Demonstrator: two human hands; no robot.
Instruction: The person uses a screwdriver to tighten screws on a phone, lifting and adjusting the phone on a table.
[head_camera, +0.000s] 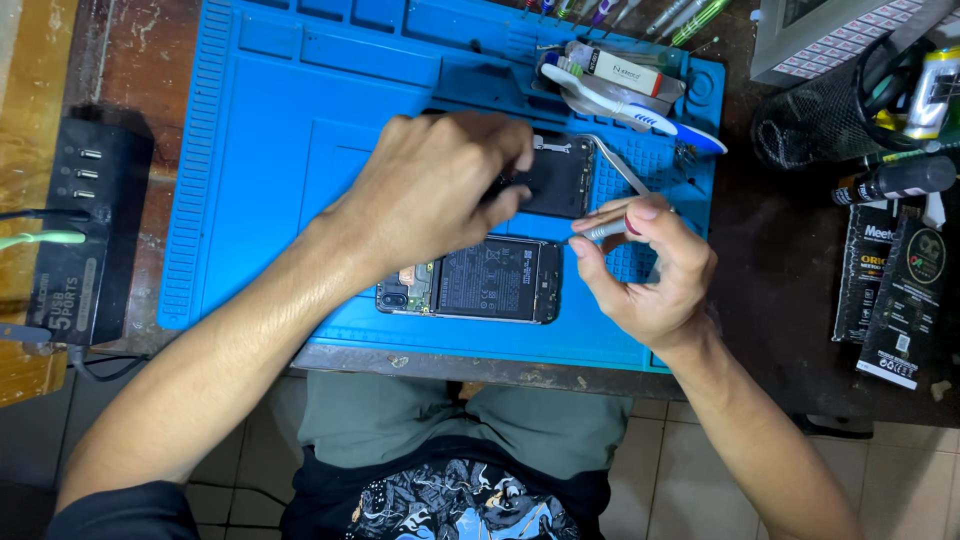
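Left hand (435, 190) was curled over the middle of the blue repair mat (270, 150), its fingertips pinched on the edge of a dark phone back cover (558, 178) that lay flat on the mat. Right hand (645, 270) hovered over the mat's right part, thumb and forefinger closed narrowly on a slim metal screwdriver (603, 230) whose tip pointed toward the left hand. Just below both hands, near the mat's front edge, lay an opened smartphone (470, 280), its black battery and part of a circuit board exposed. Silver tweezers (618, 165) rested on the mat's right part, beside the back cover. At the mat's top right corner sat a white and blue toothbrush (625, 105) with a small box (620, 70) behind it. Off the mat's left edge stood a black charging hub (85, 230) on the wooden table (790, 290). Off the mat's right side lay black packets (900, 290) and a mesh cup (810, 125).
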